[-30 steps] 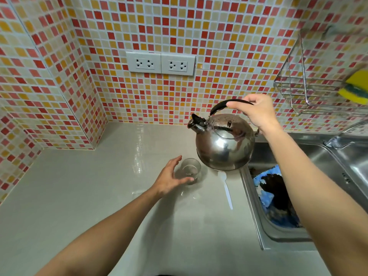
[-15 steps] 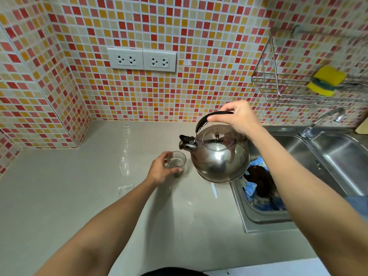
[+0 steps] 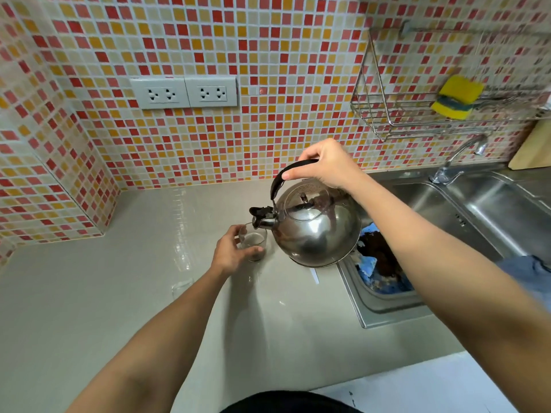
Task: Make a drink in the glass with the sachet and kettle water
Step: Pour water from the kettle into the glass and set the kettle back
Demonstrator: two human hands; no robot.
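Observation:
A small clear glass (image 3: 254, 240) with dark powder at its bottom stands on the grey counter (image 3: 119, 293). My left hand (image 3: 232, 252) wraps around the glass from the left. My right hand (image 3: 326, 164) grips the black handle of a shiny steel kettle (image 3: 316, 231), held in the air just right of the glass. The kettle's black-capped spout (image 3: 262, 217) sits over the glass rim. I see no stream of water. A white spoon (image 3: 314, 275) pokes out from under the kettle on the counter.
A steel sink (image 3: 432, 222) lies to the right, with a blue and brown mess (image 3: 378, 263) in its near corner and a tap (image 3: 459, 158) behind. A wire rack (image 3: 396, 114) on the tiled wall holds a yellow sponge (image 3: 456, 96). Two socket plates (image 3: 183, 92) sit above the counter.
The kettle has moved left and down, bringing its spout over the glass. My left hand went from open beside the glass to closed around it.

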